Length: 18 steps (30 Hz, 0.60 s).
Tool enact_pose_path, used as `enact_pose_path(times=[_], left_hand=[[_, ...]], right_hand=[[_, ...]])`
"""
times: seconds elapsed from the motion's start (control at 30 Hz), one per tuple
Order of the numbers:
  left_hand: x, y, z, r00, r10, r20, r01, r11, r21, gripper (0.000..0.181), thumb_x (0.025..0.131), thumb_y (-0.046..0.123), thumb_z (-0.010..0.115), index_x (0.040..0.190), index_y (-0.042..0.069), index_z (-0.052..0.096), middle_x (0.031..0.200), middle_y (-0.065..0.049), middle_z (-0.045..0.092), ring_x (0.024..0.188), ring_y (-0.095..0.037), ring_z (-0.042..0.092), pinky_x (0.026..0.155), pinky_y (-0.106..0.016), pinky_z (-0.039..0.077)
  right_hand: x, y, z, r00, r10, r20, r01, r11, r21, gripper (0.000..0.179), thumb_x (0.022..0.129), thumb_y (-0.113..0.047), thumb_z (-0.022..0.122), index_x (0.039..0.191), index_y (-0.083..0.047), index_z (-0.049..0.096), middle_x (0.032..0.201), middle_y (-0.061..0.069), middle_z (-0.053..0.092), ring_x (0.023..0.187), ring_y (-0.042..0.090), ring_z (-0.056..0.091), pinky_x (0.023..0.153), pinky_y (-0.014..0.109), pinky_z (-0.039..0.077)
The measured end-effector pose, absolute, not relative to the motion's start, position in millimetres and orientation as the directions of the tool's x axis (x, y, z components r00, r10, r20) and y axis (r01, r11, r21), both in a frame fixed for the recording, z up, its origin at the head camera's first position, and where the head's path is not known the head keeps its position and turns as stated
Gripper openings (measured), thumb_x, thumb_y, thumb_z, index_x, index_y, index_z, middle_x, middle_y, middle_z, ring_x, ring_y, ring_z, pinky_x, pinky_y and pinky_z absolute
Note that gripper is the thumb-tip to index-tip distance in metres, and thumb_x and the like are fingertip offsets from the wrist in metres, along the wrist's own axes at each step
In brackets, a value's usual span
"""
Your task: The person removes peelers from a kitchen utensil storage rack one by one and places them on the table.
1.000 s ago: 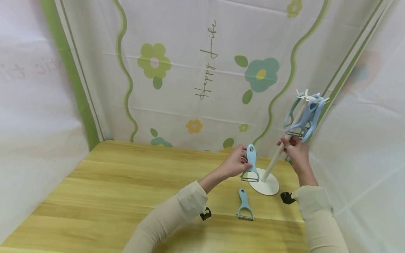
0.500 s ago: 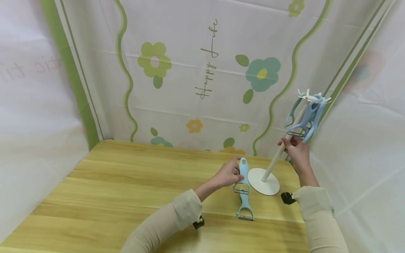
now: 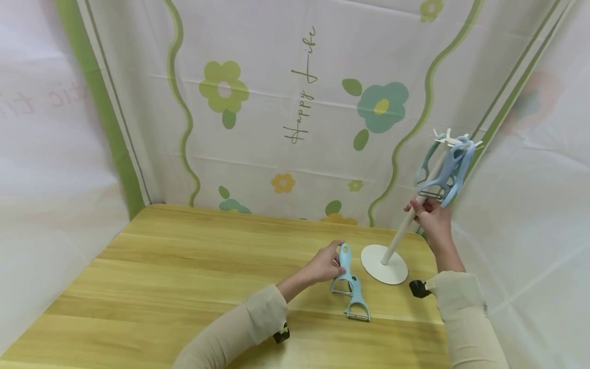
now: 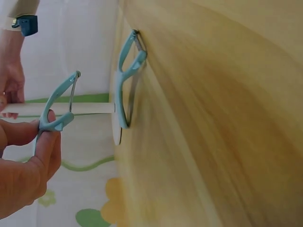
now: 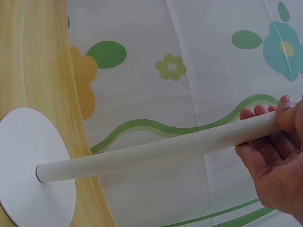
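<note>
My left hand [image 3: 326, 263] pinches a light blue peeler [image 3: 344, 259] between thumb and fingers, its blade end pointing down. In the left wrist view the held peeler [image 4: 56, 106] is clear of the table. A second light blue peeler [image 3: 357, 299] lies on the table, partly overlapped by the held one in the head view. At the right, my right hand [image 3: 433, 220] grips the pole of a white stand [image 3: 400, 236] just below several blue and green peelers [image 3: 446, 171] that hang from its top hooks. The right wrist view shows fingers and thumb around the pole [image 5: 189, 146].
The stand's round white base [image 3: 392, 271] sits near the back right corner of the wooden table [image 3: 184, 277]. A flower-printed curtain [image 3: 258, 128] hangs behind the table, and white sheets enclose both sides.
My left hand has moved left and down, away from the stand, carrying the peeler toward the table. The right hand stays on the pole, and the lying peeler has not moved.
</note>
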<state>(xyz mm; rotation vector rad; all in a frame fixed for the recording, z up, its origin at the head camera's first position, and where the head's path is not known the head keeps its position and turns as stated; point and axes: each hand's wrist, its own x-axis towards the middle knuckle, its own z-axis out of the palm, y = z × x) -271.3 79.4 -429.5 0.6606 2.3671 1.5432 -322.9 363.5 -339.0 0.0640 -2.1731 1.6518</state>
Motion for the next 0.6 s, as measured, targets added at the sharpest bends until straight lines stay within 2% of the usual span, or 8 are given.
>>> enact_pose_path(times=[0.23,0.6], left_hand=[[-270,73,-440,-0.877,0.480,0.018,0.221,0.372,0.901,0.074,0.086,-0.008,0.069,0.150,-0.004,0.031,0.088,-0.014,0.070,0.073,-0.017,0.068,0.065,-0.024,0.056],[-265,71,-459,-0.877,0.479,-0.024,0.205,0.419,0.885,0.073,0.081,-0.012,0.071,0.144,-0.010,0.035,0.079,-0.013,0.069,0.065,-0.012,0.061,0.060,-0.020,0.051]], right_hand=[[-323,364,-336,-0.916,0.208,0.342,-0.266,0.320,-0.909,0.006,0.100,-0.020,0.060,0.098,-0.017,0.064,0.077,-0.017,0.069,0.076,-0.004,0.068,0.067,0.012,0.055],[-321,363,-338,-0.918,0.205,0.339,-0.283,0.257,-0.924,0.005,0.099,-0.017,0.061,0.096,-0.015,0.065,0.077,-0.014,0.071,0.076,-0.001,0.069,0.067,0.012,0.055]])
